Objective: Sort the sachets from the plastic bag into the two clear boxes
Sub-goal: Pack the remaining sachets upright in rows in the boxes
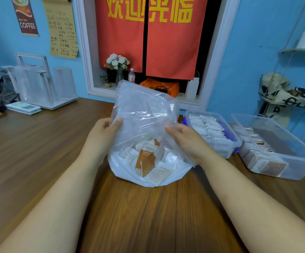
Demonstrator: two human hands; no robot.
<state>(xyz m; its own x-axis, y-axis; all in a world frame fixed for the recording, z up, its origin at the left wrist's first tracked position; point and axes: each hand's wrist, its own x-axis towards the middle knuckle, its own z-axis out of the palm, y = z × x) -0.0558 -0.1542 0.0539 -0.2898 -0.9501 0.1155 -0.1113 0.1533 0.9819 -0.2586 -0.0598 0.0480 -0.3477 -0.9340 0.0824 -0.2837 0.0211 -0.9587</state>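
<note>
Two bare forearms come in from 7 and 5 o'clock over the brown wooden table [38, 152], meeting at a thin clear plastic bag [144, 114] sitting dead centre. Left hand [102, 137] has its thumb and fingers pinched on the bag's left edge, right hand [186, 141] is closed on the right edge, so both are gripping plastic and the top of the bag stands up between them.

Down in the bottom of the bag is a loose heap of sachets [148, 161]: one orange-and-white one up front, plus several white ones and a pale printed one lying flat at about 6 o'clock of the pile.

Off at 3 o'clock, well clear of the bag, two clear boxes sit side by side on the table. The nearer box [226, 152] is packed with a row of white sachets standing on edge. The far-right box [303, 161] has brownish sachets lined up along its left side and front, with the rest of it looking dark; can't really tell what's in there.
</note>
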